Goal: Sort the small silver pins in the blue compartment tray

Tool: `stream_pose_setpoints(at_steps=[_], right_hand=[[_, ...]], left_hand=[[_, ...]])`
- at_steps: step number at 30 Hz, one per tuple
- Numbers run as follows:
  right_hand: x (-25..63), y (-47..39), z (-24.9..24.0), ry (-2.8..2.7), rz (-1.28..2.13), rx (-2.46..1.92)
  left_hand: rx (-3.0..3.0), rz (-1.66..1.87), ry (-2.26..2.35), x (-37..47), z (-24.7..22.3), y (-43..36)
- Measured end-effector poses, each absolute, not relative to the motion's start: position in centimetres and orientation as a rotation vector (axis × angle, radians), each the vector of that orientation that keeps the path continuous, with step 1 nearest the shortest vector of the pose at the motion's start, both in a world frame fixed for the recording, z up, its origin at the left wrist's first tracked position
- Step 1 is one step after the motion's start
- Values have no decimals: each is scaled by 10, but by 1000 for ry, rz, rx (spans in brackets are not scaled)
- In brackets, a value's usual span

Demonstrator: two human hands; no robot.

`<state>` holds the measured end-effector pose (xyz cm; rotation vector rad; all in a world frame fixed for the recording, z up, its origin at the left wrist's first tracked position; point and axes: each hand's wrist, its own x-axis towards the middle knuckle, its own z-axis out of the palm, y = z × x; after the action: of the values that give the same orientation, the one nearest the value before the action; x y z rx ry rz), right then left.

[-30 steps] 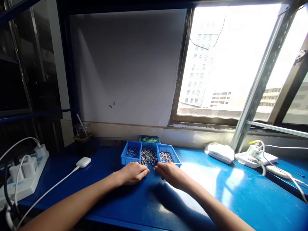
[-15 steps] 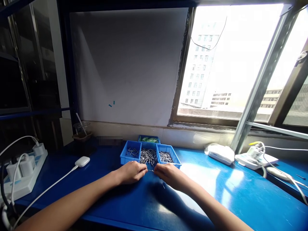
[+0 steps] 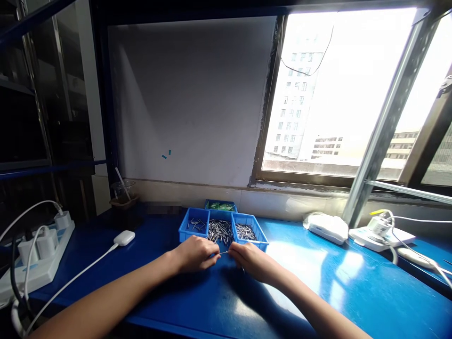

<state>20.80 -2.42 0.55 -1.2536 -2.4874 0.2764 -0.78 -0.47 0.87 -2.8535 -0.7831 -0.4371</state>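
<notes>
My left hand (image 3: 197,253) and my right hand (image 3: 250,258) face each other just above the blue tabletop, fingers closed in a pinch. Between the fingertips spans a thin, shiny metal pin (image 3: 223,253), its ends hidden by the fingers. Right behind the hands lies a dense heap of small dark metal pins (image 3: 221,230). A blue bin (image 3: 182,234) left of the heap has a few loose pins in it, while the blue bin (image 3: 262,235) on the right contains many. What the pins are exactly is too small to make out.
Behind the heap stands another blue bin (image 3: 208,202) with green packets. A white case (image 3: 124,238) on a cable and a power strip (image 3: 49,263) are at left, near a drink cup (image 3: 123,192). A white pack (image 3: 325,228) and a second power strip (image 3: 399,235) sit at right.
The view has shifted slightly, so everything appears a little further right and lower. Both hands still pinch the pin, and slightly more of it shows between them.
</notes>
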Motion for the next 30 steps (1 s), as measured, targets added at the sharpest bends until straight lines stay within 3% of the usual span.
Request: stream_pose_setpoints(at_steps=[12, 17, 26, 30], right_hand=[[212, -34, 15, -2543, 359, -1204], [206, -38, 19, -2399, 619, -1082], [216, -19, 24, -1819, 712, -1109], [214, -23, 22, -1900, 833, -1170]], left_hand=[[-2864, -203, -956, -8, 10, -4], [-2806, -252, -1080, -8, 8, -1], [-2794, -74, -1202, -9, 10, -6], [-2774, -62, -1228, -7, 8, -7]])
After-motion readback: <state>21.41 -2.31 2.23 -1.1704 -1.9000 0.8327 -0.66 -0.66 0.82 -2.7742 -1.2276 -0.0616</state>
